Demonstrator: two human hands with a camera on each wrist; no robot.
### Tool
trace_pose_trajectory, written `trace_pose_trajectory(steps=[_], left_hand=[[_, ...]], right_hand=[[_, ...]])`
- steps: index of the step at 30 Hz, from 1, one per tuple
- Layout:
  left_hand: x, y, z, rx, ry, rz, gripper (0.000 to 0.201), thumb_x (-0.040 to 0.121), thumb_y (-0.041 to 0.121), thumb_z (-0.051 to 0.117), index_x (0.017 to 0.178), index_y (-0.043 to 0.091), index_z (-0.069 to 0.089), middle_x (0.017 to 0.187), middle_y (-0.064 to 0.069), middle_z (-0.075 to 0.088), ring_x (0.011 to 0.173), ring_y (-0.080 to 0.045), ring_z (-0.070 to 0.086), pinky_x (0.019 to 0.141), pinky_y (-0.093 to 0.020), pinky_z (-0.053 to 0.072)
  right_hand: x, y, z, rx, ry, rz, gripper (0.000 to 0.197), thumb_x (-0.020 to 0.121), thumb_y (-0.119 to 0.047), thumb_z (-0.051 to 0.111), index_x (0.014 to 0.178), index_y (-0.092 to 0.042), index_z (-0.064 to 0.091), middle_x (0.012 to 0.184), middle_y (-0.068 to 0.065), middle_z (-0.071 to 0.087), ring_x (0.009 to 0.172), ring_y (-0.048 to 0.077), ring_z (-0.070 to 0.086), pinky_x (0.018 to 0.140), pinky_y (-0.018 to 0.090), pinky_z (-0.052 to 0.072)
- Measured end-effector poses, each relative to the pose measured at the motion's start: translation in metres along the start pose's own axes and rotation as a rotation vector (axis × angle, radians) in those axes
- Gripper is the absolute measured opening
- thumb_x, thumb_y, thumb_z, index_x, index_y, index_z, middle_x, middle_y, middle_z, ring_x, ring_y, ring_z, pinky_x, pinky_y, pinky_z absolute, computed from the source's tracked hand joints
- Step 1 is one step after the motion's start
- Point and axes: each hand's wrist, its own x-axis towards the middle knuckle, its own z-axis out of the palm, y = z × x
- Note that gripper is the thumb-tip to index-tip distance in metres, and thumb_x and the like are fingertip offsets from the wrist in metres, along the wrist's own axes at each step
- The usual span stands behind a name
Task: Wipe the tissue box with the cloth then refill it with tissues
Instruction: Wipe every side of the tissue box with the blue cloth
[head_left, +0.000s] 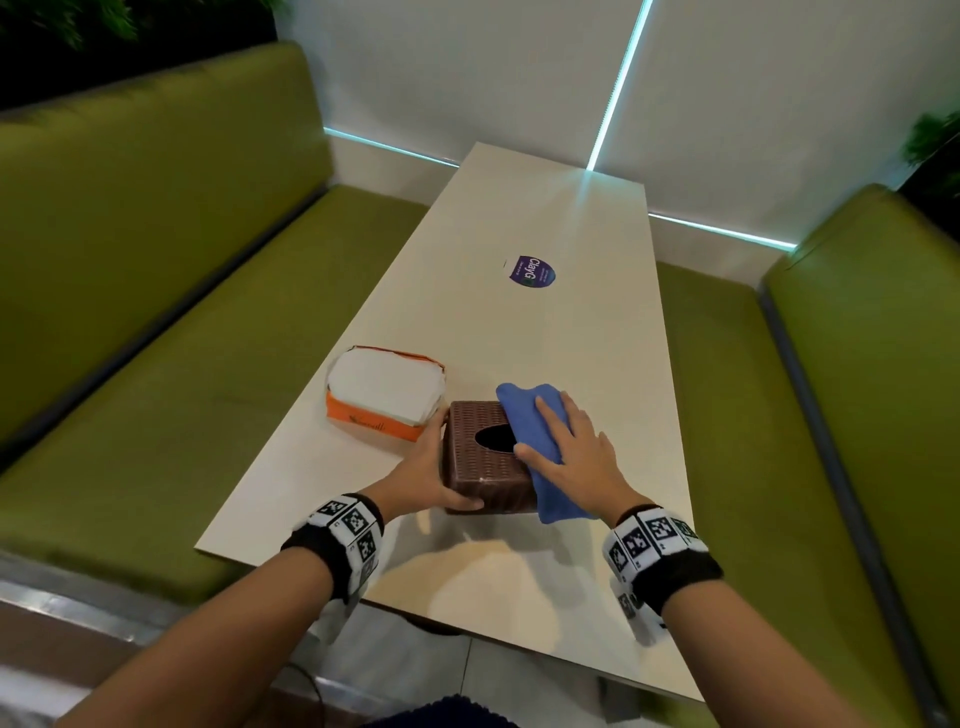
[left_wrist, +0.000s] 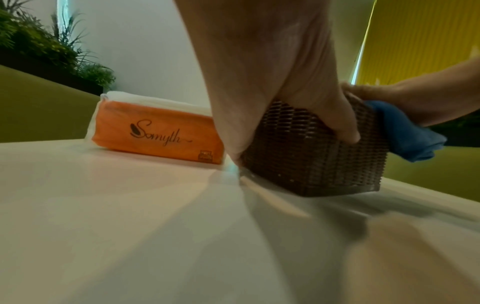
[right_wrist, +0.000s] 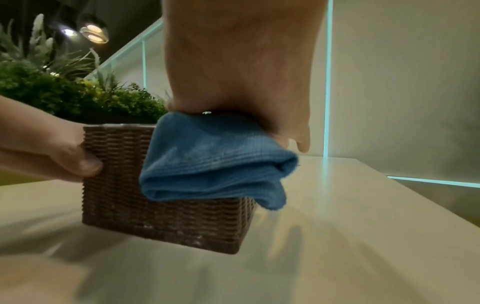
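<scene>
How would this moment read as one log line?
step: wiping | left hand: grips tissue box | right hand: presses cloth on top | tissue pack: untouched

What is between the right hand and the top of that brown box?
The folded blue cloth: the right hand presses it flat onto the brown tissue box, shown in the head and right wrist views.

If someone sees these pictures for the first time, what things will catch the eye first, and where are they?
First, the folded blue cloth, pressed by the right hand onto the top of the brown woven tissue box near the table's front edge. The left hand grips the box's left side. Beside the box, to its left, lies an open orange pack of white tissues.
</scene>
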Motion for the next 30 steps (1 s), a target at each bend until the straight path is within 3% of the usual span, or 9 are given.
trace_pose_trajectory(steps=[7, 10, 13, 16, 18, 20, 24, 27, 30], left_hand=[[0.001, -0.016, 0.002, 0.036, 0.037, 0.022, 0.129, 0.045, 0.021, 0.097, 0.146, 0.024, 0.017, 0.143, 0.004, 0.034, 0.134, -0.012, 0.039, 0.114, -0.041, 0.036], [0.004, -0.018, 0.001, 0.06, 0.035, 0.026, 0.127, 0.046, 0.02, 0.096, 0.146, 0.02, 0.018, 0.143, 0.002, 0.032, 0.134, -0.013, 0.036, 0.114, -0.034, 0.032], [0.007, -0.021, 0.0, 0.067, 0.013, 0.041, 0.126, 0.049, 0.016, 0.097, 0.146, 0.018, 0.016, 0.144, 0.001, 0.03, 0.135, -0.012, 0.033, 0.112, -0.027, 0.028], [0.007, -0.022, 0.004, 0.035, -0.038, 0.049, 0.129, 0.051, 0.016, 0.096, 0.144, 0.026, 0.008, 0.147, 0.001, 0.029, 0.135, -0.009, 0.033, 0.108, -0.018, 0.032], [0.007, -0.023, 0.008, 0.038, -0.028, 0.072, 0.13, 0.049, 0.024, 0.097, 0.143, 0.031, 0.008, 0.148, 0.001, 0.031, 0.136, -0.009, 0.036, 0.112, -0.028, 0.036], [0.007, -0.027, 0.009, 0.056, -0.004, 0.095, 0.131, 0.047, 0.034, 0.097, 0.145, 0.032, 0.01, 0.146, 0.0, 0.034, 0.137, -0.012, 0.039, 0.113, -0.045, 0.038], [0.01, -0.031, 0.01, 0.094, 0.03, 0.099, 0.13, 0.045, 0.035, 0.096, 0.142, 0.04, 0.011, 0.143, -0.002, 0.037, 0.134, -0.016, 0.043, 0.11, -0.048, 0.041], [0.014, -0.033, 0.009, 0.13, 0.028, 0.103, 0.135, 0.043, 0.038, 0.096, 0.144, 0.031, 0.007, 0.146, -0.002, 0.035, 0.136, -0.014, 0.041, 0.112, -0.046, 0.039], [0.013, -0.034, 0.007, 0.129, 0.04, 0.124, 0.131, 0.043, 0.034, 0.096, 0.144, 0.022, 0.013, 0.144, -0.005, 0.035, 0.135, -0.018, 0.041, 0.112, -0.045, 0.038]], right_hand=[[0.0, -0.007, -0.002, 0.454, 0.134, 0.016, 0.044, 0.1, -0.019, 0.045, 0.144, -0.026, 0.041, 0.159, -0.001, 0.025, 0.144, 0.017, 0.03, 0.11, 0.027, 0.03], [0.002, -0.012, -0.022, 0.689, 0.24, 0.139, 0.035, 0.101, -0.017, 0.044, 0.136, -0.017, 0.05, 0.137, 0.005, 0.054, 0.132, 0.023, 0.047, 0.101, 0.028, 0.039], [0.008, -0.015, -0.046, 0.806, 0.413, 0.171, 0.033, 0.101, -0.022, 0.045, 0.134, -0.018, 0.05, 0.132, 0.005, 0.057, 0.123, 0.022, 0.053, 0.098, 0.03, 0.043], [0.007, -0.016, -0.037, 0.543, 0.39, 0.028, 0.04, 0.1, -0.024, 0.046, 0.14, -0.021, 0.045, 0.154, 0.003, 0.035, 0.139, 0.018, 0.036, 0.11, 0.028, 0.032], [0.001, -0.016, -0.012, 0.272, 0.274, 0.014, 0.042, 0.1, -0.028, 0.044, 0.142, -0.024, 0.044, 0.158, 0.001, 0.026, 0.143, 0.021, 0.03, 0.113, 0.035, 0.033], [-0.007, -0.023, 0.002, 0.107, 0.241, 0.089, 0.042, 0.1, -0.03, 0.039, 0.142, -0.029, 0.043, 0.158, -0.005, 0.029, 0.145, 0.021, 0.027, 0.113, 0.038, 0.035], [-0.01, -0.062, 0.01, -0.044, 0.263, 0.059, 0.045, 0.099, -0.031, 0.038, 0.143, -0.02, 0.042, 0.154, -0.001, 0.035, 0.142, 0.021, 0.03, 0.114, 0.034, 0.028], [-0.006, -0.093, 0.027, -0.033, 0.111, -0.076, 0.05, 0.101, -0.031, 0.037, 0.149, -0.017, 0.033, 0.16, 0.003, 0.024, 0.148, 0.019, 0.02, 0.121, 0.034, 0.014], [0.0, -0.07, 0.017, -0.109, -0.003, -0.081, 0.051, 0.102, -0.03, 0.034, 0.152, -0.024, 0.025, 0.162, -0.002, 0.017, 0.15, 0.018, 0.013, 0.121, 0.037, 0.006]])
